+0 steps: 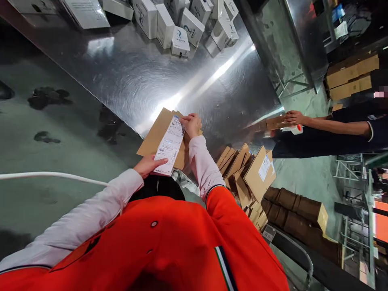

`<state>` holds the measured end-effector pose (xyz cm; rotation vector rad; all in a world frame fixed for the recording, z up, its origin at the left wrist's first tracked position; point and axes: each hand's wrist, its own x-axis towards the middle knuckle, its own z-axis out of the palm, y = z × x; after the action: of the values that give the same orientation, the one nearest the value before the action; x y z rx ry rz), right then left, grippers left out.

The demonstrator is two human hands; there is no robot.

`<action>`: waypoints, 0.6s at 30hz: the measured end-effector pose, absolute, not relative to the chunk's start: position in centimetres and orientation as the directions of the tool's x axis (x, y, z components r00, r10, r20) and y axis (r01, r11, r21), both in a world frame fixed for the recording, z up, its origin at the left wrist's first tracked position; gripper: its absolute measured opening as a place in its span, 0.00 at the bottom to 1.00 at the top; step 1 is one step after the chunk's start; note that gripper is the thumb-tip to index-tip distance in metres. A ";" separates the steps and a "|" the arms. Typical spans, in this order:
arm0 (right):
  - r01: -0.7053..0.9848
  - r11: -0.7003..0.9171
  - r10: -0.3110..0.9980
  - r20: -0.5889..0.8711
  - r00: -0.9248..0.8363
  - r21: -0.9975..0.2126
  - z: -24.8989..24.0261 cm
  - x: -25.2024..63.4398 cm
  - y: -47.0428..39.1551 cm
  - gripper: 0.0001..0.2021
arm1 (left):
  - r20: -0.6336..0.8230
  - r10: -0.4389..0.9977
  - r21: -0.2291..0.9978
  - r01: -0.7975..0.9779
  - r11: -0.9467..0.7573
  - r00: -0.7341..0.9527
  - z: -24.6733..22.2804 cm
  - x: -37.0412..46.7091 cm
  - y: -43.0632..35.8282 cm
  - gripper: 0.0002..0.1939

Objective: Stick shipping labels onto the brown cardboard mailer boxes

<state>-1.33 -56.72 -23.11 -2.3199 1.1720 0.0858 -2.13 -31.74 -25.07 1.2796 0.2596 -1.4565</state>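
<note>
A flat piece of brown cardboard (156, 131) lies at the near edge of the metal table, with a long white printed label (169, 143) over it. My left hand (149, 165) pinches the label's lower end, thumb on top. At the label's upper right edge is my right hand (192, 124), its fingers bent together on the paper and cardboard. More brown cardboard shows beneath the label on the right. Whether the label is stuck down cannot be made out.
Small white boxes (180, 41) stand along the far side of the metal table (121, 72). Folded cartons (242, 169) are stacked at the right. Beyond them, a person (348, 129) holds a brown box (275, 123). A white cable (54, 174) crosses at the left.
</note>
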 end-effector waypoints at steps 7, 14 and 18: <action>-0.778 -0.512 -0.786 -0.167 0.595 -0.364 -23.7 -2.2 -54.9 0.38 | -0.862 -0.471 0.436 0.749 -0.499 0.188 -26.6 -5.9 -24.8 0.32; -0.327 -0.808 -0.285 -0.160 0.945 -0.491 -24.7 -4.2 -49.9 0.31 | -0.865 -0.402 0.490 0.681 -0.544 0.301 -23.2 -2.9 -19.9 0.33; -0.729 -0.494 -0.718 -0.251 0.650 -0.474 -23.1 -9.2 -49.1 0.25 | -0.602 -0.397 0.738 0.292 -0.609 0.693 -21.4 4.0 -28.0 0.20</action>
<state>-9.22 -49.08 -23.09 -2.3185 1.1224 0.0275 3.97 -27.95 -21.37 2.0042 -0.0801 -0.9693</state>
